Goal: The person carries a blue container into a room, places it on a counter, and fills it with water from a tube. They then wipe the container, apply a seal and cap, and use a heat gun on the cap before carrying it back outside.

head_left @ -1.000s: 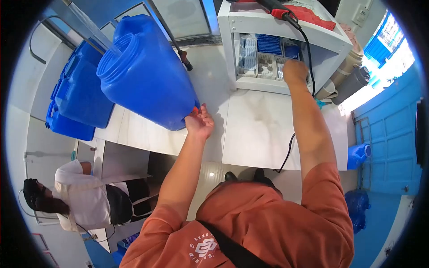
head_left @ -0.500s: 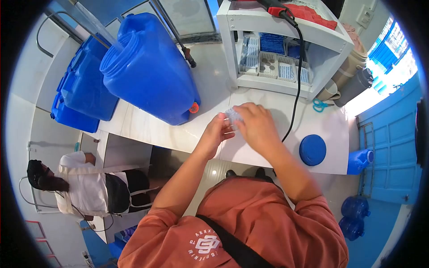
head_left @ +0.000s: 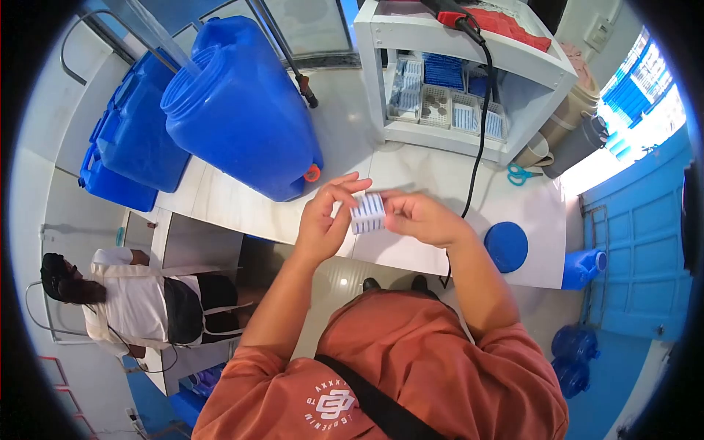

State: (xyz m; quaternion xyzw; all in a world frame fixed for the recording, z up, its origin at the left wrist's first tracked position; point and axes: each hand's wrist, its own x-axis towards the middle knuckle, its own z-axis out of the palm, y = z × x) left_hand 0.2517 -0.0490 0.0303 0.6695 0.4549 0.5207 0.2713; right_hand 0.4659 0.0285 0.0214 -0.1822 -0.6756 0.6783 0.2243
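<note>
Above the white counter, a small stack of blue-and-white striped pieces (head_left: 368, 213) is between my two hands. My right hand (head_left: 419, 218) grips its right side, thumb in front and fingers behind. At its left side is my left hand (head_left: 329, 216), with the index finger and thumb apart and the fingertips near the stack's upper left edge. Whether the left fingers bear any of its weight is hard to tell. A large blue container (head_left: 246, 117) with an open mouth and an orange-red cap stands beyond my left hand.
A white shelf (head_left: 440, 133) holds small baskets, with a black cable hanging down in front. A round blue lid (head_left: 506, 247), teal scissors (head_left: 522, 174) and a dark tumbler (head_left: 579, 145) are on the right. Another person (head_left: 139, 293) is at the lower left.
The small stack has turned so its striped face shows. My left hand has moved left and its fingers have spread. My right hand has shifted to the stack's right side.
</note>
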